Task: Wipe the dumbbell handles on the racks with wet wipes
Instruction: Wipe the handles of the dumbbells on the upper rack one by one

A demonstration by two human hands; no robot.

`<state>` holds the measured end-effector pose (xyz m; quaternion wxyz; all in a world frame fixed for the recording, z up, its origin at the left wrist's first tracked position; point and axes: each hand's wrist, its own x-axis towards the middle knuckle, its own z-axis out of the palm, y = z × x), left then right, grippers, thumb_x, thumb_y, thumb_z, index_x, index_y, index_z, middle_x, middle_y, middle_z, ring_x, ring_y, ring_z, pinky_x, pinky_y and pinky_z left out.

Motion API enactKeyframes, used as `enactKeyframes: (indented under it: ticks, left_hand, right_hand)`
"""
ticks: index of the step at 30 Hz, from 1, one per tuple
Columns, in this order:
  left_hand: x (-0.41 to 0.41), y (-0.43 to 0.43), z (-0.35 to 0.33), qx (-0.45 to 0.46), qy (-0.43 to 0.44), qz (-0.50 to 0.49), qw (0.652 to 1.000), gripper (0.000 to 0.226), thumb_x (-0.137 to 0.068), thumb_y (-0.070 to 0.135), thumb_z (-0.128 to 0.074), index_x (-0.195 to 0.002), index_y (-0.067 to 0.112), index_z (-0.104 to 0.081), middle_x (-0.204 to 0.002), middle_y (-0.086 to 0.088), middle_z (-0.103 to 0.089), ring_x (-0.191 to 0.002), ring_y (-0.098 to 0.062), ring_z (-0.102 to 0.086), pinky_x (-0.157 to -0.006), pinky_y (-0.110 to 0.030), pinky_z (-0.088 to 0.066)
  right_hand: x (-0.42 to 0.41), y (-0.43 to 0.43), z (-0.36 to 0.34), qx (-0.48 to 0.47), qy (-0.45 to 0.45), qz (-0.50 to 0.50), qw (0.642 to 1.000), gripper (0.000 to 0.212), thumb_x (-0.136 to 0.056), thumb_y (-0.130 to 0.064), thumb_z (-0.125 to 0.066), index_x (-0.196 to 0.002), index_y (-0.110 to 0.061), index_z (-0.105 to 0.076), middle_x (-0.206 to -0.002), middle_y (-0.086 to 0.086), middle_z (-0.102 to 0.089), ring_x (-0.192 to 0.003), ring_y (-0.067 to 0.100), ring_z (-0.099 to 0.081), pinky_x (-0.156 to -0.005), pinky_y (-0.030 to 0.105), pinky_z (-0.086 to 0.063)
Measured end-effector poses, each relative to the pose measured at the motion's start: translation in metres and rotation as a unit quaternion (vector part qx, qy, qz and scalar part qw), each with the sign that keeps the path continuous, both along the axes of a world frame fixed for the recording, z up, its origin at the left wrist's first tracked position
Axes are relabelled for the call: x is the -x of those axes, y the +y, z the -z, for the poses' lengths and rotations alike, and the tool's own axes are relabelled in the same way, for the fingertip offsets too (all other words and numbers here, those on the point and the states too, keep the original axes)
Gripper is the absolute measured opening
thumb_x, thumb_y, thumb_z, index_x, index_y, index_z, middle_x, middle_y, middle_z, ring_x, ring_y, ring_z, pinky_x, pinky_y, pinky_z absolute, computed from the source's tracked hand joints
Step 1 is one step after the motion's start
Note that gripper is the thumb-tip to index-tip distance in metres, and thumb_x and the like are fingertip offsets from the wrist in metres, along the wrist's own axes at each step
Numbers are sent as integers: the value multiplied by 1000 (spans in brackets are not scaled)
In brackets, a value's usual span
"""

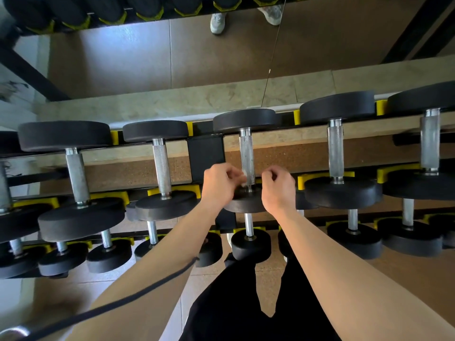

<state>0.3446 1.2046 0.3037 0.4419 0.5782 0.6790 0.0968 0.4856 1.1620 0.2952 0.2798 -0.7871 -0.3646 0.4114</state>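
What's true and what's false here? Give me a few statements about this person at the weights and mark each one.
1. The left hand and right hand are both at the same dumbbell. True.
2. The left hand pinches a white wipe beside the handle. True.
3. That dumbbell has been lifted off the rack. False: it sits on the rack.
4. The handle is wrapped in black rubber. False: it is bare, textured metal.

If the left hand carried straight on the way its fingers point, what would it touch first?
Most likely the middle dumbbell's handle: the left hand pinches a white wipe right beside it, though depth is unclear.
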Motion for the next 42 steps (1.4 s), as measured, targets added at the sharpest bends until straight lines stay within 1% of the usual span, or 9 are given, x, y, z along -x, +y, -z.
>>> enactKeyframes:
  ticks: [3,8,11,18,22,28,33,38,42]
  left_hand:
    - [5,-1,0,14,-1,39,999,14,-86,26,-80,-97,18,-76,-88,5,-70,-84,-7,-66,-78,-23,-55]
    - [-17,13,-7,-88,-39,-63,993,7,-88,22,-77,-95,18,-78,-86,12,-70,-80,0,-65,-73,-12,-47]
    - [-18,4,-4,-118,-6,-8,993,7,-87,22,-79,-92,17,-78,-88,10,-66,-79,0,-61,-71,-8,-42]
    - [-7,2,-7,-22,62,112,992,15,-86,32,-80,-95,20,-78,-91,6,-71,-84,-7,-65,-78,-22,-52]
    - [-8,0,-16,-25,-26,2,999,10,-87,24,-80,-97,22,-75,-85,12,-70,-81,-1,-66,-74,-17,-51]
    - [-14,2,-24,0,-138,-108,985,13,-86,22,-80,-92,32,-75,-87,14,-74,-82,6,-68,-67,-9,-48]
    - [-6,15,-23,-4,-177,-130,976,14,-91,18,-74,-95,32,-76,-87,20,-73,-84,11,-65,-73,-11,-49]
    - [-1,19,-1,-15,-153,-241,958,21,-94,12,-66,-92,32,-73,-91,15,-72,-90,-3,-68,-87,-36,-61]
    - [-8,17,9,-11,-159,-257,953,19,-95,16,-65,-95,33,-70,-93,11,-72,-89,-9,-70,-85,-40,-62]
  right_hand:
    - [0,-1,0,-2,-2,5,1000,19,-101,-21,-50,-87,-23,-63,-84,-8,-62,-77,3,-59,-64,15,-40]
    - [-1,0,1,0,-1,-3,1000,18,-102,-22,-50,-91,-22,-64,-86,-8,-63,-79,4,-60,-65,15,-41]
    - [-1,0,2,-1,-5,-8,1000,19,-102,-21,-49,-90,-21,-64,-85,-6,-63,-78,5,-60,-65,16,-41]
    - [-1,-1,4,-1,-28,-29,999,21,-102,-22,-47,-89,-24,-63,-91,-3,-64,-83,9,-60,-66,18,-42]
    - [-5,-3,-7,-59,-77,-80,992,14,-100,-25,-55,-101,-21,-69,-101,-7,-64,-89,7,-60,-75,16,-45]
    - [-8,11,-24,-72,83,-100,989,13,-98,-29,-64,-109,-25,-69,-96,-10,-72,-86,7,-69,-83,30,-58]
    - [-15,49,-19,-71,1,-114,991,21,-92,-33,-70,-108,-19,-74,-99,-10,-72,-90,2,-64,-78,17,-49]
    - [-5,76,-11,-132,-88,-51,986,12,-93,-27,-70,-102,-20,-73,-96,-11,-69,-87,0,-60,-76,11,-44]
    - [1,62,0,-155,-102,-60,981,13,-94,-20,-68,-106,-17,-74,-96,-12,-68,-86,-1,-61,-78,7,-45]
